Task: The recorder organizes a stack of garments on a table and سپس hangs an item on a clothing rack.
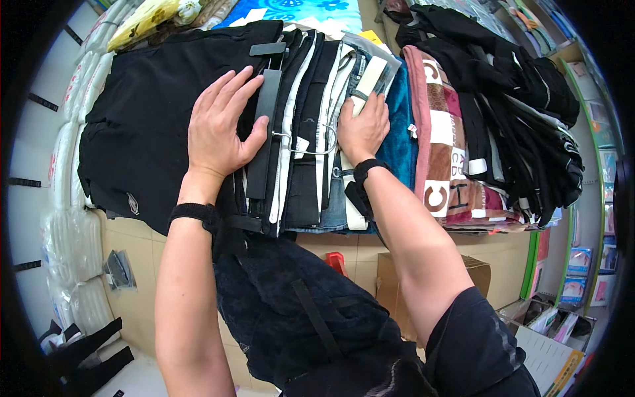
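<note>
My left hand (218, 126) lies flat, fingers spread, on a black garment (145, 126) at the left of a stack of clothes on black clip hangers (264, 132). The thumb rests against the black hanger bar. My right hand (362, 129) presses into the stack further right, fingers curled down between a white-and-black hanger (368, 79) and blue jeans (337, 198). A metal hanger hook (307, 149) lies between the two hands. Both wrists wear black bands. A dark garment (297, 311) hangs in front of my body below the stack.
A teal towel and a pink-brown patterned blanket (443, 145) lie to the right of the stack, with black garments (522, 99) heaped beyond. White wrapped bundles (73, 198) line the left. A cardboard box (390, 284) and shelves of packaged goods (582, 264) stand on the tiled floor.
</note>
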A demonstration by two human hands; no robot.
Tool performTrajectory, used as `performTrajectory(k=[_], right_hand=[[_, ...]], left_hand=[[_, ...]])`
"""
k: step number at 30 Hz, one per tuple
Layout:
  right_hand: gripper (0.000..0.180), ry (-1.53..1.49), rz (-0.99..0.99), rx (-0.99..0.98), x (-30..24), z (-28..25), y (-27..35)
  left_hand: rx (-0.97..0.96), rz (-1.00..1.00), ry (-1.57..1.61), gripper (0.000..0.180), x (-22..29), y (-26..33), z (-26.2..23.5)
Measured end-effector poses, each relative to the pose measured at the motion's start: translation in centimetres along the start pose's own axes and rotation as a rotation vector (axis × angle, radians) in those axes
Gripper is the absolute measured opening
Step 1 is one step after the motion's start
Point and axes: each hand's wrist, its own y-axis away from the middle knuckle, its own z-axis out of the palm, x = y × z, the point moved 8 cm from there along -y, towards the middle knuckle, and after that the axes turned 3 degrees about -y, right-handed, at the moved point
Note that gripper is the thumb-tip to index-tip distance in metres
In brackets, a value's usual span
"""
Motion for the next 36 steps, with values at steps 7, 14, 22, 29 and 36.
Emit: performTrajectory(k=[7,14,22,29,36], right_hand=[[0.069,0.008,-0.012,0.007,0.12,-0.05,-0.07],[0.068,0.016,-0.013,0.001,0.02,-0.09,-0.14],[0.068,0.013,0.008,-0.026,0.0,-0.04,-0.15],[0.069,0.023,0.006,-0.045,-0.05,-0.1,-0.14],[0.07,0.013,0.021,-0.045,0.03,-0.14,-0.19]], left_hand=[[0.016,-0.005,0.006,0.056,0.05,-0.06,-0.12],[0.018,-0.011,0.02,0.057,-0.01,-0.09,-0.21],[0.015,-0.02,0.02,0.056,-0.05,-0.1,-0.26],[0.011,-0.021,0.021,0.057,-0.05,-0.15,-0.36],[0.008,-0.022,0.029,0.058,-0.06,-0.17,-0.37]])
